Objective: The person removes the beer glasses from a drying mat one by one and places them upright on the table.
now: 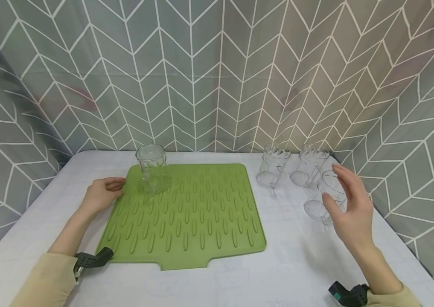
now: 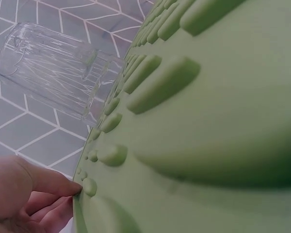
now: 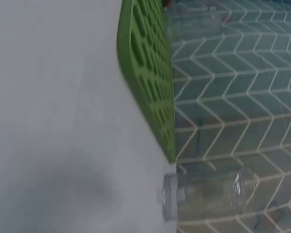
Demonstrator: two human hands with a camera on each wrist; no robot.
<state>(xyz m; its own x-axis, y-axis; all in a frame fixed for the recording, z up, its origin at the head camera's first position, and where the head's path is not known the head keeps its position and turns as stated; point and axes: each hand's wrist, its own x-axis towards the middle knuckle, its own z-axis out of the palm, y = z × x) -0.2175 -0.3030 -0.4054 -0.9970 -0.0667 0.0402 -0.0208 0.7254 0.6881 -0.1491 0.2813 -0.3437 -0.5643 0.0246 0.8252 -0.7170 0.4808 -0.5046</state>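
A green drying mat with raised ribs lies on the white table. My left hand pinches its left edge, the thumb at the ribbed face in the left wrist view. On the mat's far left corner stands a clear glass mug, which the left wrist view also shows. My right hand is at the right, fingers and thumb spread beside the nearest glass mug, partly covering it. Behind that one are two more clear mugs, a left one and a right one.
The white tablecloth runs around the mat. A grey curtain with white chevron lines hangs behind the table and at both sides. In the right wrist view, a glass mug stands beyond the mat's corner.
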